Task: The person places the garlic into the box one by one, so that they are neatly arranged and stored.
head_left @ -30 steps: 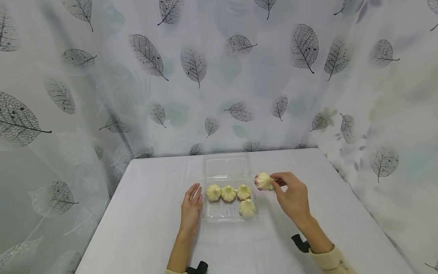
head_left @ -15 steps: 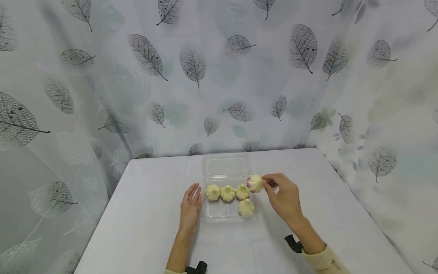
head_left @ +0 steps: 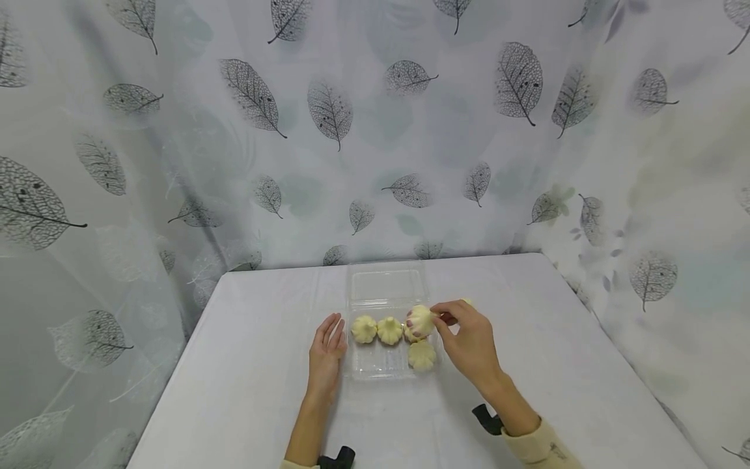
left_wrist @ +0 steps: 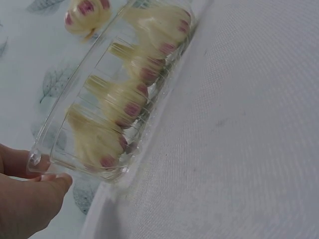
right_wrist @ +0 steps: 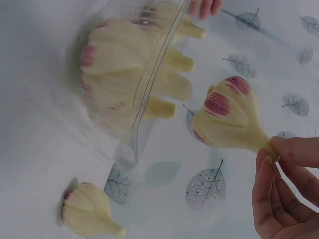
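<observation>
My right hand [head_left: 471, 339] pinches a garlic bulb [head_left: 420, 321] by its stem, above the right side of a clear plastic container [head_left: 375, 374]. In the right wrist view, that bulb [right_wrist: 232, 117] hangs stem toward the thumb and fingertips, apart from the container. Several other garlic bulbs [head_left: 364, 329] stand in the container, stems up; the held one partly hides one of them in the head view. My left hand [head_left: 326, 355] rests at the container's left side with straight fingers; in the left wrist view its fingertips [left_wrist: 60, 181] touch the rim's corner.
The container's transparent lid [head_left: 389, 286] lies folded back, away from me. One more garlic bulb [right_wrist: 89, 209] sits on the white-covered table [head_left: 234, 391] to the right, mostly hidden behind my right hand in the head view. A leaf-patterned curtain [head_left: 375, 130] surrounds the table.
My right hand has carried its garlic bulb leftward, from beside the container to above it. The bulb on the table now shows slightly behind that hand. My left hand has stayed in place.
</observation>
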The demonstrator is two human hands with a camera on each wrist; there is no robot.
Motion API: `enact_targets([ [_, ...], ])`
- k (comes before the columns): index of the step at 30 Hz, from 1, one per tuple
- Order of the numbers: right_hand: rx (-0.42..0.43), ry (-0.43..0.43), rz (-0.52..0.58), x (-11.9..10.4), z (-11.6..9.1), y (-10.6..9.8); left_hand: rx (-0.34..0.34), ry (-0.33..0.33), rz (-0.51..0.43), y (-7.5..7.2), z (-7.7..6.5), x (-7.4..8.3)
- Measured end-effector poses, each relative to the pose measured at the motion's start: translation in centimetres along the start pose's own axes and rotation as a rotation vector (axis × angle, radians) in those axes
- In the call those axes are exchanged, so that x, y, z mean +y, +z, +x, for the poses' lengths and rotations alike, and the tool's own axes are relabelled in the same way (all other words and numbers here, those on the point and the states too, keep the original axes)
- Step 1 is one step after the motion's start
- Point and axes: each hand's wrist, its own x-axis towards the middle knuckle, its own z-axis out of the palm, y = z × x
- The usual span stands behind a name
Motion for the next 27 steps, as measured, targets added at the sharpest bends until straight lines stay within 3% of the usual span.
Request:
enact_targets([
  [12, -0.073, 0.012, 0.044, -1.1, -0.8, 2.2, 0.018, -0.041, -0.003, 0.2, 0.0, 0.3],
  [27, -0.141, 0.006, 0.048, -1.6, -2.3, 4.6, 0.013, -0.015, -0.018, 0.2, 0.2, 0.3],
])
